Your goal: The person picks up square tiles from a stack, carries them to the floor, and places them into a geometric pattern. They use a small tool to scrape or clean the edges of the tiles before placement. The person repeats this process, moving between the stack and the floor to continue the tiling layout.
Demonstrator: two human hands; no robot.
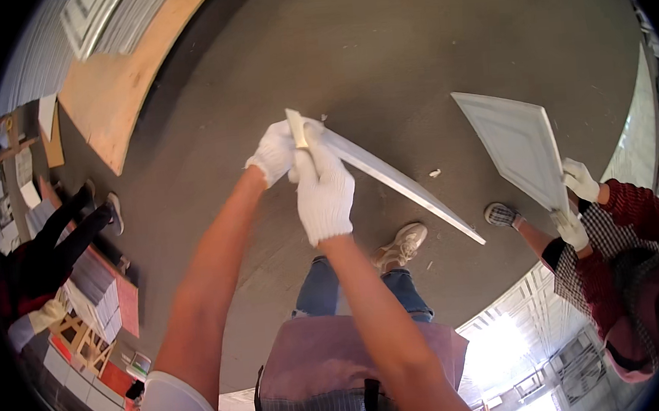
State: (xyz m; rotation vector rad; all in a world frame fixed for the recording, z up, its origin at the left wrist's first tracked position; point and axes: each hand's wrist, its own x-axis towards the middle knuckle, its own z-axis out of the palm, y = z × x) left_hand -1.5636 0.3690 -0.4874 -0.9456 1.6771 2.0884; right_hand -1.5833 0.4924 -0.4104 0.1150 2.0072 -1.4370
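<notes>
A long white panel [408, 181], seen nearly edge-on, slants down to the right from my gloved hands. My left hand [274, 153], in a white knit glove, is closed around its upper left end. In front of it my right hand [324, 187], also gloved, has its fingers closed on a narrow cream-coloured strip [296, 125] at that same end. Whether this strip is a separate piece or part of the panel I cannot tell. The panel's far face and most of my left fingers are hidden.
At right, a co-worker's gloved hands [574, 204] hold another white panel [516, 143] with a raised frame. Stacked panels [37, 62] lie on a plywood board [119, 90] at upper left. Another person [49, 244] stands at left. A small white scrap [434, 173] lies on the grey floor.
</notes>
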